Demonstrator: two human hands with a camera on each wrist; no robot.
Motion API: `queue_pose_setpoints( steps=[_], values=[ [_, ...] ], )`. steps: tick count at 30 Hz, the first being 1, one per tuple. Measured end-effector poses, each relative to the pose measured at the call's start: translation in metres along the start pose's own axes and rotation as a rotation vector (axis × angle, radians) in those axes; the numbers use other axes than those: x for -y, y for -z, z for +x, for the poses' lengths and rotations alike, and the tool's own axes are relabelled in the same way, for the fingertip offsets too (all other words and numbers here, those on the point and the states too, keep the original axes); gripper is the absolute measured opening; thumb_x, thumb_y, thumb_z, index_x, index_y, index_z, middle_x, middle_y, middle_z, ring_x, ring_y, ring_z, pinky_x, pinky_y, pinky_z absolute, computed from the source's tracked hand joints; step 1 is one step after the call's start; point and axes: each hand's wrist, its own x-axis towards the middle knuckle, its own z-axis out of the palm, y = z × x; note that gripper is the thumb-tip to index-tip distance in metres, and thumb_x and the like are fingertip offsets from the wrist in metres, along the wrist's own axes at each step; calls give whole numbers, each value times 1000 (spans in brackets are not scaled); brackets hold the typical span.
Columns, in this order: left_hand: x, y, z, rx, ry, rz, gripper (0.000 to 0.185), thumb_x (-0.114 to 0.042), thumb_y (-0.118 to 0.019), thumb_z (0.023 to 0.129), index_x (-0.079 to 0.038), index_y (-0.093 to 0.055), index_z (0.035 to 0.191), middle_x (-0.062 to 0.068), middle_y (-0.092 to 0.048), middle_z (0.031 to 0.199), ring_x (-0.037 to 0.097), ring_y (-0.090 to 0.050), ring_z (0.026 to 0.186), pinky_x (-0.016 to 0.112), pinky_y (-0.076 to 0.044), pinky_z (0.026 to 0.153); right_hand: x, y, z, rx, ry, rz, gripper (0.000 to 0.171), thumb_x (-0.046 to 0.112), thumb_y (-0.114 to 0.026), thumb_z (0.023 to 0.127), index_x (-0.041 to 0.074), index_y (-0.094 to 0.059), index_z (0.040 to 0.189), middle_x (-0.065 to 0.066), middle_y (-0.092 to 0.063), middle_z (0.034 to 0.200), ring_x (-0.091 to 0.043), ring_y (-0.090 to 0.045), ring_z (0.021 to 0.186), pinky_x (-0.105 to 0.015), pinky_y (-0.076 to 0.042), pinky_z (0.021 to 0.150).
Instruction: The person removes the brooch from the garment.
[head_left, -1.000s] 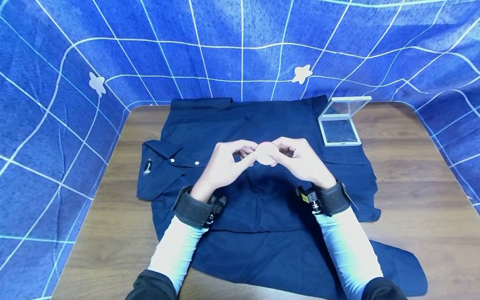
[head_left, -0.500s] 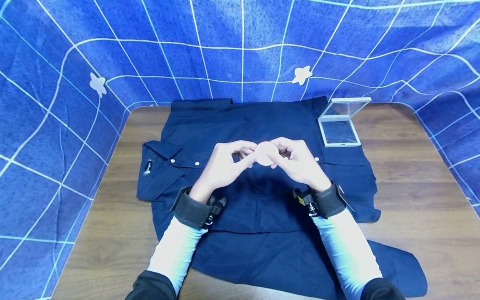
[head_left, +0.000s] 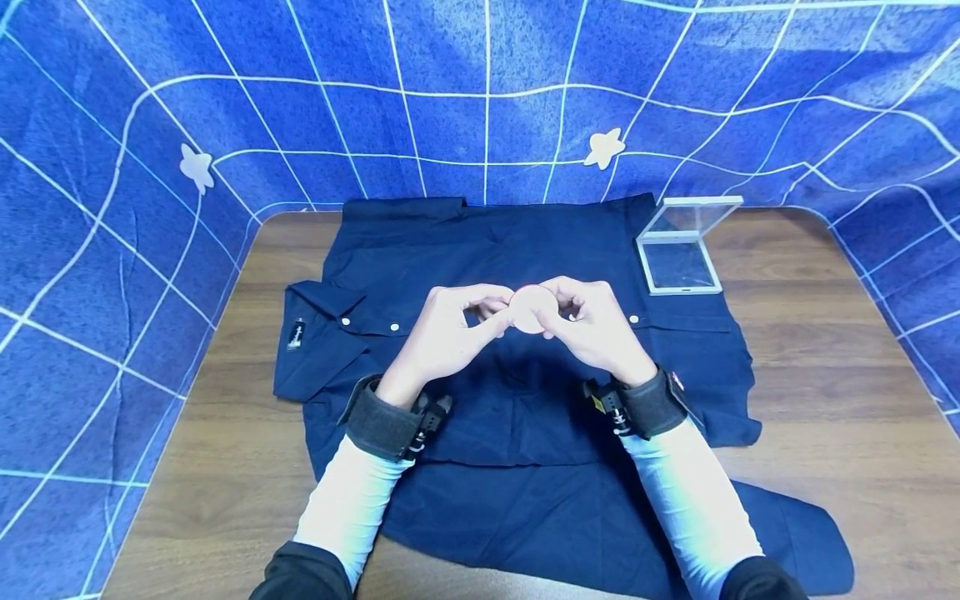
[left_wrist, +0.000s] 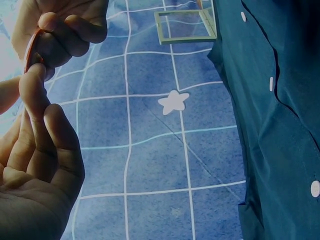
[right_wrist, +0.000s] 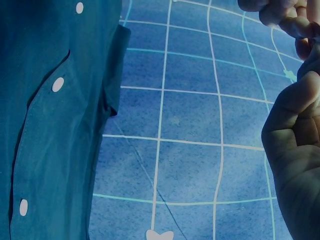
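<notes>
Both your left hand (head_left: 442, 333) and right hand (head_left: 592, 321) pinch the small pink disc (head_left: 530, 308) by its rim between the fingers; it looks light, thin and bendable.

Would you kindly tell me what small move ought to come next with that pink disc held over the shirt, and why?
Probably lower the pink disc onto the navy shirt: the left hand and right hand pinch it above the cloth, apart from it.
</notes>
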Motion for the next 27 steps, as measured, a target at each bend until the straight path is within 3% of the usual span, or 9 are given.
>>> queue_pose_setpoints(
  steps=[12, 27],
  values=[
    [-2, 1, 2, -19, 6, 13, 18, -14, -66, 92, -3, -73, 106, 7, -75, 84, 12, -67, 70, 25, -52, 66, -1, -1, 3, -30, 45, -73, 14, 6, -65, 91, 2, -72, 103, -10, -72, 85, -6, -60, 63, -22, -50, 57],
    [-3, 1, 3, -17, 23, 14, 19, -13, -66, 93, -3, -72, 107, 7, -74, 84, 13, -67, 70, 25, -52, 65, -1, 0, 5, -26, 34, -113, 15, 8, -64, 94, 2, -72, 105, -10, -73, 88, -6, -60, 61, -26, -51, 56]
  ],
)
